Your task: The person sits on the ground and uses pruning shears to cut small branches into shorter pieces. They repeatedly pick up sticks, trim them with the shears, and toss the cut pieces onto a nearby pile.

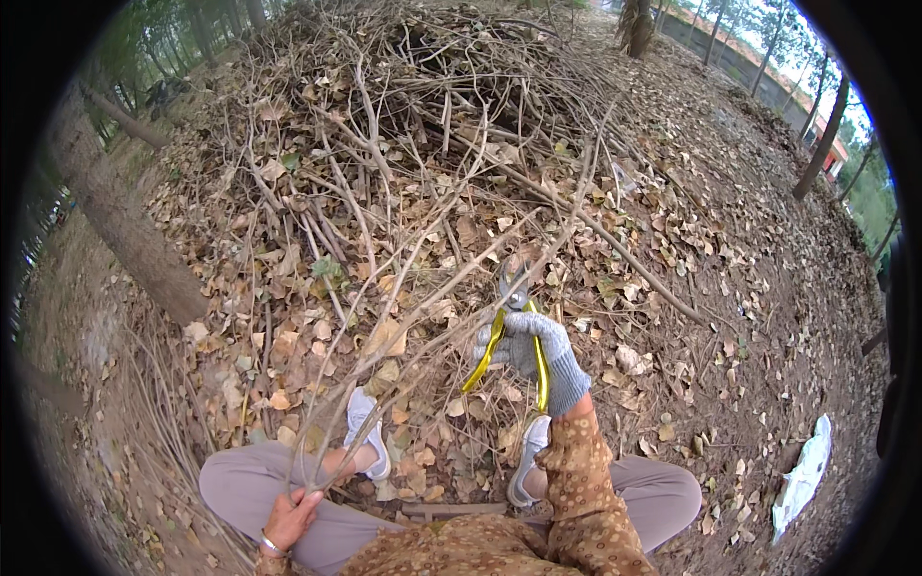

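My bare left hand [292, 520], with a bangle at the wrist, grips the butt end of a forked dry branch [425, 308] just over my left thigh. Its long stems fan up and to the right, passing in front of the brush. In a grey knitted glove, my right hand [536, 345] holds yellow-handled pruning shears [516, 297]. The handles are spread apart, and the metal blades point away from me beside one of the branch's stems. Whether the blades touch that stem I cannot tell.
A large heap of dry sticks [461, 93] rises ahead. Fallen leaves [634, 360] cover the ground. A tree trunk [133, 223] leans at the left, near thin twigs [169, 403]. Beyond my right knee lies a pale plastic sheet [803, 479]. My white shoes [367, 432] stand apart.
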Action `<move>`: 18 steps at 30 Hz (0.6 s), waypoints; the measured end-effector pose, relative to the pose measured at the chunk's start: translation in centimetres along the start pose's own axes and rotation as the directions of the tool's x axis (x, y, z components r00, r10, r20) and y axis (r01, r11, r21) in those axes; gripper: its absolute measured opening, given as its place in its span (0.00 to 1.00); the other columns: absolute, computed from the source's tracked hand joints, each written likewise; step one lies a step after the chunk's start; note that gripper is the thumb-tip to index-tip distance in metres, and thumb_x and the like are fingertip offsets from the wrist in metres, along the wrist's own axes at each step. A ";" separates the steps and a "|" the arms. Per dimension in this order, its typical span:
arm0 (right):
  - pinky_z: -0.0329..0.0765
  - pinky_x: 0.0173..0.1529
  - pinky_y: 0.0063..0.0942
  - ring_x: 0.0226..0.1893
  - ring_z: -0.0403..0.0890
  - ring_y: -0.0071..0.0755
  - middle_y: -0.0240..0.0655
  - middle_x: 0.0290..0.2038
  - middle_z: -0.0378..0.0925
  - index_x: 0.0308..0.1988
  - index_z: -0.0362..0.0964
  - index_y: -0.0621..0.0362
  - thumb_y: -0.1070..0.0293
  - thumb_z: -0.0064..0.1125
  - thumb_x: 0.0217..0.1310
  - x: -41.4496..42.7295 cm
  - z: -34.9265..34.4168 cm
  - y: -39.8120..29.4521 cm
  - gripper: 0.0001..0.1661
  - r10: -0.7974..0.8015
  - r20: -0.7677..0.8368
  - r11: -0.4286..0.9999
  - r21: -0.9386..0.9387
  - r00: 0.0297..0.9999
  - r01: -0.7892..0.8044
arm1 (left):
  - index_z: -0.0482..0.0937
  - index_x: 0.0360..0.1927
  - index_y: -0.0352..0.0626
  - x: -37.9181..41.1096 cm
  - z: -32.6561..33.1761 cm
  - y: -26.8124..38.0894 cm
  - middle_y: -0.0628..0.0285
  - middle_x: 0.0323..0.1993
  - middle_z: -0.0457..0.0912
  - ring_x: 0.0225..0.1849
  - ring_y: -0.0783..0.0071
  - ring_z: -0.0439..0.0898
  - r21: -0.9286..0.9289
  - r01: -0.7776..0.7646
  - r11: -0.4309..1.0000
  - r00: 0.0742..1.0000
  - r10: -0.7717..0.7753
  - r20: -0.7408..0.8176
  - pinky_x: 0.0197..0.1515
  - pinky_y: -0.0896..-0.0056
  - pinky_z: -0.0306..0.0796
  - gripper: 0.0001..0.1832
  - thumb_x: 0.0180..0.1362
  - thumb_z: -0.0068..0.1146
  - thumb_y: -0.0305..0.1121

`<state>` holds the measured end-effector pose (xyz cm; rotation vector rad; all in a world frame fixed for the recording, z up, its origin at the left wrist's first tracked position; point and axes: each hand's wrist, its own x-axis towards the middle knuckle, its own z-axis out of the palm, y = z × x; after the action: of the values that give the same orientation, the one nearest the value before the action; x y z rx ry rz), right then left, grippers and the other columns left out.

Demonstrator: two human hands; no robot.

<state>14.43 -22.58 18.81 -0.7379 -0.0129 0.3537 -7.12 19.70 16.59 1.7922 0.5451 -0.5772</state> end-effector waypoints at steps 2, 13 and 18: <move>0.85 0.41 0.50 0.41 0.84 0.58 0.54 0.42 0.80 0.48 0.71 0.72 0.68 0.51 0.63 0.9 -1.0 -0.5 0.18 0.017 -0.016 1.000 -0.010 1.000 -0.017 | 0.81 0.35 0.39 0.0 0.0 -0.4 0.74 0.14 0.67 0.15 0.87 0.61 0.014 -0.018 1.000 1.000 0.018 -0.003 0.18 0.78 0.54 0.17 0.64 0.60 0.45; 0.78 0.53 0.62 0.49 0.79 0.61 0.56 0.50 0.76 0.54 0.66 0.70 0.70 0.52 0.58 0.2 -1.7 -1.4 0.24 0.029 0.042 0.993 0.116 0.999 -0.034 | 0.82 0.39 0.37 -0.1 0.0 -1.6 0.76 0.16 0.67 0.19 0.88 0.60 0.032 -0.071 0.997 0.995 0.073 -0.074 0.20 0.78 0.53 0.16 0.65 0.59 0.42; 0.78 0.54 0.63 0.47 0.80 0.59 0.54 0.46 0.77 0.53 0.66 0.66 0.71 0.52 0.57 0.0 -2.4 -1.0 0.23 0.030 0.096 0.989 0.141 0.995 -0.043 | 0.81 0.45 0.35 -0.2 -0.5 -1.1 0.78 0.16 0.65 0.18 0.89 0.58 -0.091 -0.021 0.996 1.000 0.021 0.004 0.20 0.80 0.51 0.16 0.66 0.58 0.40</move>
<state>15.07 -24.79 17.71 -0.5799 -0.0624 0.4201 -7.89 20.46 16.04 1.7077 0.5405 -0.5337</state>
